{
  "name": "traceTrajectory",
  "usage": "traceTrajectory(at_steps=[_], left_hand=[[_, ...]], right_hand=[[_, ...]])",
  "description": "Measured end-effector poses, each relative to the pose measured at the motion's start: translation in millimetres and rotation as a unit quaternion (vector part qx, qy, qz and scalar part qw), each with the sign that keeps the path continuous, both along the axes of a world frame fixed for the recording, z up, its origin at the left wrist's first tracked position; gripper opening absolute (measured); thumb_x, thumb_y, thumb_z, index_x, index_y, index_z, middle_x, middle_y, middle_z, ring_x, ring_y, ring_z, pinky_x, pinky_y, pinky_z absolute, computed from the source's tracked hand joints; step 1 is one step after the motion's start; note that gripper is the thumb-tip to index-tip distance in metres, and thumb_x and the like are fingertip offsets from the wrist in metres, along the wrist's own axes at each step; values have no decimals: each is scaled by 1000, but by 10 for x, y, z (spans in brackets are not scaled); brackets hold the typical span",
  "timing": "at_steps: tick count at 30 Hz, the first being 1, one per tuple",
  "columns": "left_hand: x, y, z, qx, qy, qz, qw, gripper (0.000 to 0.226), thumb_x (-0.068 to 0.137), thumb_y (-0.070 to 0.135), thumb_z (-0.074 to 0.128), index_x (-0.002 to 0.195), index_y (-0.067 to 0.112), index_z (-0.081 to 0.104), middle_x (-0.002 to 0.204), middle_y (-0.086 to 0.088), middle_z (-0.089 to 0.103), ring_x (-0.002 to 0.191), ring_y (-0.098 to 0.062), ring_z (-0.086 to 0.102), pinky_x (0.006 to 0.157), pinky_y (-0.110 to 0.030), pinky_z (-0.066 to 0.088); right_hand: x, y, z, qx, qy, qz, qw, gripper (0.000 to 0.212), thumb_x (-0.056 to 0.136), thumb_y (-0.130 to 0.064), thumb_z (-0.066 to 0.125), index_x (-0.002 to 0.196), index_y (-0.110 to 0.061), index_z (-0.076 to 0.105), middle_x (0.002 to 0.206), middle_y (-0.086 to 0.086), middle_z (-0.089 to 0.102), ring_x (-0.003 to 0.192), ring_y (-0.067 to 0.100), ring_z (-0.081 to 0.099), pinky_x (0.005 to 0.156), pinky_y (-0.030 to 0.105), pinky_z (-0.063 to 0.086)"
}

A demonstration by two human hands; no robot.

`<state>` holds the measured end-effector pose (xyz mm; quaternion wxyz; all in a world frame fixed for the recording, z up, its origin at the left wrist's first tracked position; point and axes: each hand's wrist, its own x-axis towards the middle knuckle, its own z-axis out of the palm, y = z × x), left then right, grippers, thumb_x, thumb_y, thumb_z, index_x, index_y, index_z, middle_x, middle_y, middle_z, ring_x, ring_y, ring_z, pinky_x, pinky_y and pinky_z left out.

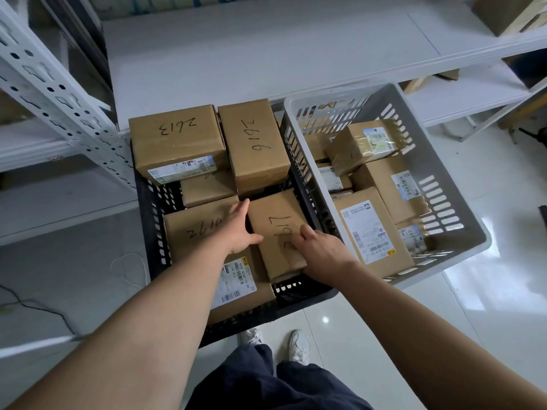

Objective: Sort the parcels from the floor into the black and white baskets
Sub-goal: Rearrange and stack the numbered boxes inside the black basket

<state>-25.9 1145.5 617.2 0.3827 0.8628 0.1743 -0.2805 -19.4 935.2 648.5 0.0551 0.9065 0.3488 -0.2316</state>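
Note:
A black basket on the floor holds several brown cardboard parcels with handwritten numbers. A parcel marked 2617 lies at the basket's near right corner. My left hand lies along its left side, fingers straight and thumb on top. My right hand grips its near right edge with curled fingers. Around it sit parcels marked 2613, 2616 and a large one under my left forearm. To the right, a white basket holds several labelled parcels.
White metal shelving stands at the left and behind the baskets, with a shelf board just beyond them. More cardboard boxes sit on the shelf at the top right. A black cable lies on the glossy tiled floor at left. My feet stand before the black basket.

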Motion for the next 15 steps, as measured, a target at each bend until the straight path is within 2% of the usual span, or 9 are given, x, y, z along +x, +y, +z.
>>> traceTrajectory(at_steps=[6, 15], left_hand=[[-59, -81, -31, 40, -16, -21, 999, 102, 84, 26, 73, 156, 21, 1, 163, 2, -6, 148, -25, 12, 117, -38, 19], [-6, -52, -96, 68, 7, -32, 997, 109, 78, 33, 79, 156, 21, 3, 162, 1, -4, 148, -27, 12, 117, -43, 21]], right_hand=[[29, 101, -2, -68, 31, 37, 997, 62, 86, -13, 68, 140, -19, 38, 130, 5, 46, 99, 26, 64, 63, 31, 43], [201, 156, 1, -94, 94, 52, 990, 56, 83, -8, 69, 133, -18, 49, 138, 6, 43, 107, 29, 63, 81, 36, 51]])
